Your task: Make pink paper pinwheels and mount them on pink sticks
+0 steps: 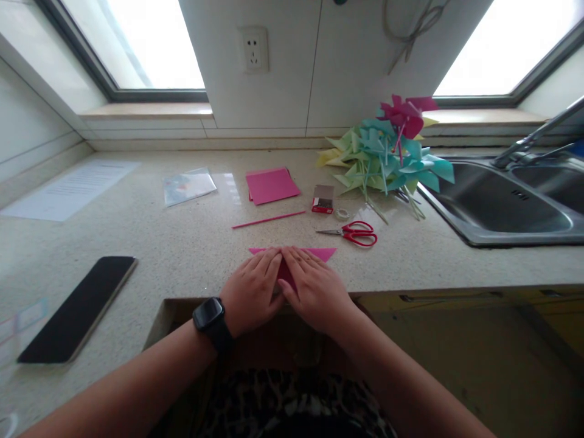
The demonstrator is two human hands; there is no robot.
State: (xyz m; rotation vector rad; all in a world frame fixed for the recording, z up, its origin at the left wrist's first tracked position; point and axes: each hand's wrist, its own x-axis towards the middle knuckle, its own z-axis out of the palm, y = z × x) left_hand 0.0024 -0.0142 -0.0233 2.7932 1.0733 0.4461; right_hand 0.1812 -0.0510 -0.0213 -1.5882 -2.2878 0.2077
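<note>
A pink sheet of paper (287, 274), folded into a triangle, lies at the counter's front edge with its long side away from me. My left hand (252, 291), with a black watch on its wrist, rests flat on the left half, fingers stretched out. On the right half lies my right hand (316, 288), its fingers also extended and its thumb on the paper's near part. The fingertips of both hands almost meet at the middle. Both palms cover much of the sheet; only the far corners and a central strip show.
Beyond the hands lie a pink stick (269, 219), red-handled scissors (358, 233), a tape roll (342, 213), a small red box (323, 199) and pink paper squares (272, 185). Paper pinwheels (387, 149) stand beside the sink (502, 201). A phone (77, 307) is left.
</note>
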